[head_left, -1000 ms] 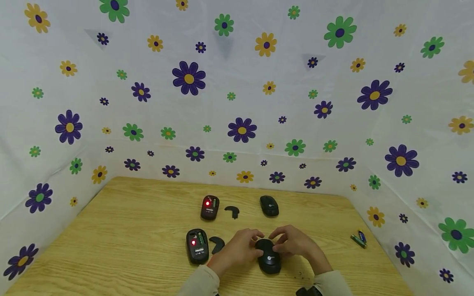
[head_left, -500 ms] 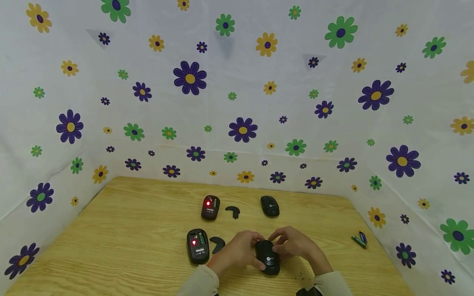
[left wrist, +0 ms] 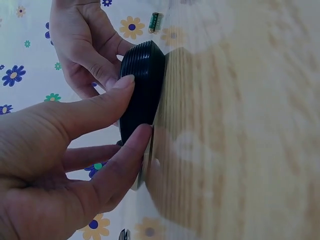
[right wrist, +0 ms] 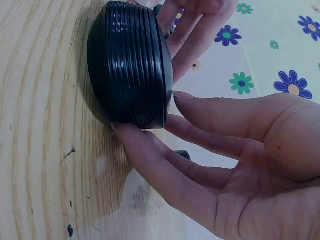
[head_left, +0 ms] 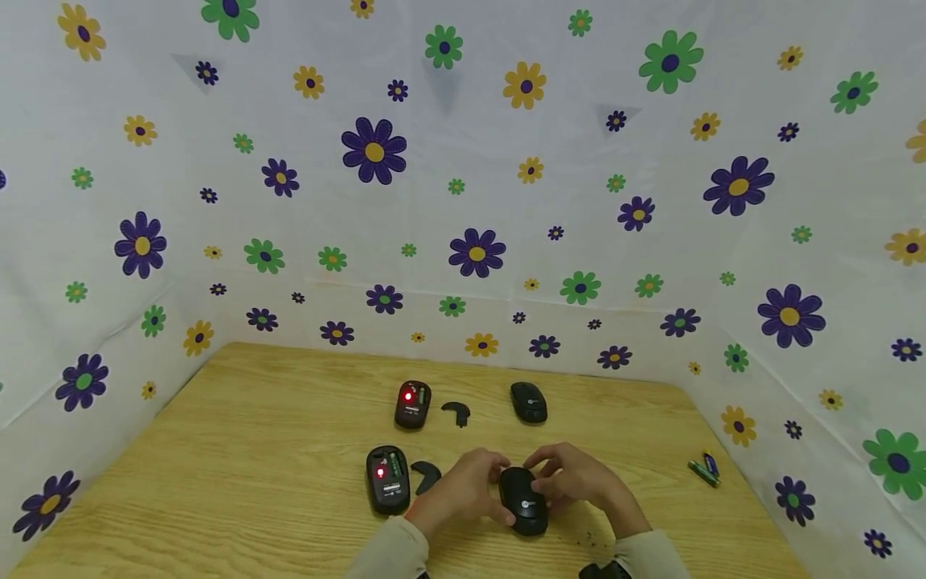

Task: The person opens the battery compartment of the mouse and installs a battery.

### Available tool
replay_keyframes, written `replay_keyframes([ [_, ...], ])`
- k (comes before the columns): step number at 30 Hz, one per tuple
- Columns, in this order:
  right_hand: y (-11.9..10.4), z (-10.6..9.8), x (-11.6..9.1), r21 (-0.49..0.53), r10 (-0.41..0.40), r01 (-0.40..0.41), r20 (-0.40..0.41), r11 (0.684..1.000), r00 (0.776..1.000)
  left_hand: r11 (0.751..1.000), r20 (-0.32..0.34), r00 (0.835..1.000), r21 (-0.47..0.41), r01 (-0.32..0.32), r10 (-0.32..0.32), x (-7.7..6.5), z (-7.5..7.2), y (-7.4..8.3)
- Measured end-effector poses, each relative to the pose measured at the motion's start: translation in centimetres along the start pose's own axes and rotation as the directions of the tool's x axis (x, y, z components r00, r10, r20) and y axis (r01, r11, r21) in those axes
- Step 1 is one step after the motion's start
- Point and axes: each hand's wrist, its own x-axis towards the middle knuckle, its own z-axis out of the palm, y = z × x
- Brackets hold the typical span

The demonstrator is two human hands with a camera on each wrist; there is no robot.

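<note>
A black computer mouse stands right side up near the front of the table, its small pale logo showing. My left hand grips its left side, thumb near the front end and fingers toward the rear. From the other side my right hand pinches the mouse between thumb and fingers. Seen up close in the left wrist view, the ridged side of the mouse lies under the left thumb. The right wrist view shows the right fingertips at the edge of the ridged mouse; its underside is hidden.
Two upturned mice with red lights and open battery bays lie left, beside curved black covers. Another upright mouse is behind. Two batteries lie at right; dark crumbs dot the wooden table.
My left thumb has slid along the mouse toward its near end. The mouse has shifted slightly within both hands; the right hand keeps nearly the same place.
</note>
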Motion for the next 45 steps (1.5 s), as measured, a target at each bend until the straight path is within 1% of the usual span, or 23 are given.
replay_keyframes([
  [5, -0.1, 0.1, -0.2, 0.012, 0.005, -0.004, -0.005, 1.000, 1.000, 0.999, -0.004, 0.999, -0.024, 0.049, -0.049, -0.2, 0.2, 0.1],
  [7, -0.1, 0.1, -0.2, 0.013, 0.002, -0.002, -0.005, 1.000, 1.000, 0.998, -0.003, 0.999, -0.032, 0.054, -0.054, -0.2, 0.2, 0.1],
  [12, -0.2, 0.0, -0.2, 0.015, -0.007, 0.007, -0.006, 1.000, 1.000, 0.998, -0.009, 1.000, -0.063, 0.027, -0.027, -0.2, 0.2, -0.1],
  [15, -0.2, -0.1, -0.2, 0.025, -0.031, 0.031, -0.006, 0.999, 1.000, 0.993, -0.012, 1.000, -0.120, 0.012, -0.013, -0.3, 0.2, -0.3],
  [20, -0.3, -0.1, -0.3, 0.041, -0.054, 0.055, -0.027, 0.998, 0.998, 0.977, -0.022, 1.000, -0.215, -0.011, 0.006, -0.4, 0.1, -0.4],
  [24, -0.7, 0.0, -0.3, 0.027, -0.050, 0.053, -0.077, 0.998, 0.996, 0.969, -0.044, 0.999, -0.248, -0.017, 0.006, -0.4, 0.0, -0.5],
  [28, -0.9, 0.0, -0.2, 0.062, -0.072, 0.078, -0.096, 0.995, 0.993, 0.959, -0.063, 0.998, -0.280, -0.044, 0.027, -0.2, -0.1, -0.7],
  [31, -1.0, 0.0, -0.3, 0.100, -0.079, 0.089, -0.095, 0.991, 0.992, 0.937, -0.057, 0.998, -0.346, -0.042, 0.023, -0.2, -0.1, -0.7],
  [35, -1.2, 0.1, -0.3, 0.103, -0.075, 0.085, -0.102, 0.991, 0.992, 0.911, -0.042, 0.999, -0.411, -0.021, 0.004, -0.2, -0.3, -0.5],
  [45, -1.9, 0.1, 0.1, 0.086, -0.072, 0.086, -0.153, 0.993, 0.986, 0.902, -0.065, 0.998, -0.431, -0.037, 0.010, -0.3, -1.4, -0.4],
])
